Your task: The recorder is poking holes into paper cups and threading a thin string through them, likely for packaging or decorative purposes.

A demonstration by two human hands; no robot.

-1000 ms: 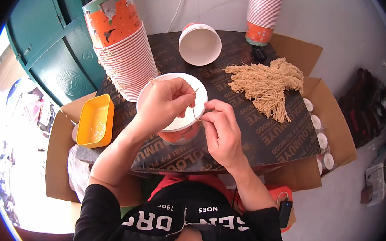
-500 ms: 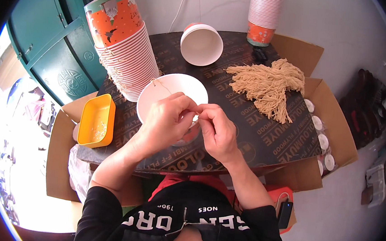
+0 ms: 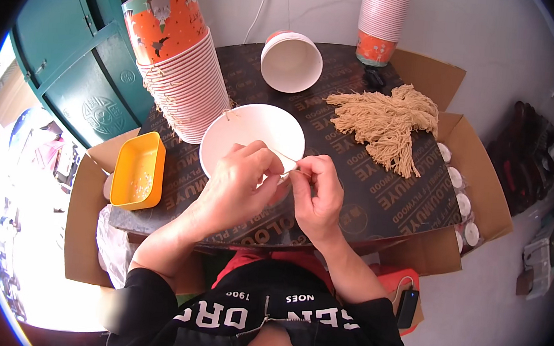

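A white-lined paper bucket (image 3: 254, 127) stands tilted on the dark table before me, its orange outside showing a little below my hands. Curled over its near rim is my left hand (image 3: 240, 182), closed, with the thumb low and the grip partly hidden. My right hand (image 3: 317, 194), beside the rim at the right, pinches a thin tan cord (image 3: 285, 155) between thumb and forefinger. That cord stretches across the bucket's mouth from near my left fingers to my right fingertips. A bit of cord also shows at the bucket's far left rim.
A tall stack of nested paper buckets (image 3: 183, 84) rises at the left, above a yellow tray (image 3: 138, 170) with small white bits. Farther back are another bucket lying on its side (image 3: 291, 63) and a second stack (image 3: 381, 25). Tan cords (image 3: 388, 120) lie bunched right. Cardboard boxes (image 3: 482, 169) flank the table.
My hands have drawn slightly apart, the right one moving a little right, and the cord between them shows more. The bucket has shifted slightly right.
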